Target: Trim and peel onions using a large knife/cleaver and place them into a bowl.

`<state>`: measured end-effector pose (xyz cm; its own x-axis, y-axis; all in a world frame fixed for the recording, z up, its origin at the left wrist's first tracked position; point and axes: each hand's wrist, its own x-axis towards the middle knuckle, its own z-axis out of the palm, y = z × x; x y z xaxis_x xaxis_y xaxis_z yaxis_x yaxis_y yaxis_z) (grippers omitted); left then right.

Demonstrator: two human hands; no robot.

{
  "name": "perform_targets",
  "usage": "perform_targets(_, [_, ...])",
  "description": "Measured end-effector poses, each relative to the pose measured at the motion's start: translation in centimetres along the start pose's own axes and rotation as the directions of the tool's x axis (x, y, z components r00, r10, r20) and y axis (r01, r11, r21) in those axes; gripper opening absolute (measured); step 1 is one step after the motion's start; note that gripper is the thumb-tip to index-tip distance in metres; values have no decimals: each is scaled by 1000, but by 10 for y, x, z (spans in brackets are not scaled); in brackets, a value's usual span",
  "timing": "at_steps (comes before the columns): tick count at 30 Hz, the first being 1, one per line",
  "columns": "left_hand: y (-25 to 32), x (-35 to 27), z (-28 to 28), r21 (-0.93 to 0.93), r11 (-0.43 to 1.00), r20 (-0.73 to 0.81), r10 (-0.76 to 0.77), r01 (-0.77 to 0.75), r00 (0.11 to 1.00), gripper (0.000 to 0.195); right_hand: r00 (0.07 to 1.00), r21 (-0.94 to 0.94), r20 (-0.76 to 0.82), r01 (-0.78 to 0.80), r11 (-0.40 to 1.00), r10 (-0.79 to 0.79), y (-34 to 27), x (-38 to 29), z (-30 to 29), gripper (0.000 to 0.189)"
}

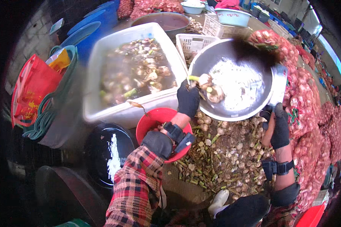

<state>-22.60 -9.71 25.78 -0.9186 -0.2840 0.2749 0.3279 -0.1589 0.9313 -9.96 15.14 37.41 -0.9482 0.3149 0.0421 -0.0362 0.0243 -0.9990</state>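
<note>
My left hand (188, 99), in a dark glove, grips stalked garlic bulbs (215, 93) over the left rim of a metal basin (196, 66). In my gloved right hand (280, 124) is the wooden handle of a broad-bladed cleaver (279, 85), its blade beside the basin's right rim. Bright glare covers part of the basin's inside, and a dark blur hides its upper right edge. Under my left forearm stands a red bucket (143, 124). Loose garlic bulbs and cut stalks (227, 153) lie heaped on the ground below the basin.
A white tub (133, 103) holds garlic in murky water at the left. Red mesh sacks of garlic (304, 93) line the right side. A black basin (95, 159) is at lower left, a red bag (34, 88) beyond it. White crates (194, 42) stand behind the metal basin.
</note>
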Motion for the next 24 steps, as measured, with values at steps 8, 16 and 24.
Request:
perform_targets(8, [-42, -106, 26, 223, 968, 143, -151, 117, 978, 32, 911, -218, -349, -307, 926, 220, 66, -47, -55, 23])
perform_targets(16, [-66, -236, 41, 525, 823, 239, -388, 218, 890, 44, 801, -101, -468, -467, 879, 372, 205, -127, -167, 19])
perform_targets(24, [-102, -298, -35, 830, 557, 337, -515, 9, 789, 57, 730, -26, -326, -642, 766, 601, 290, -189, -156, 10])
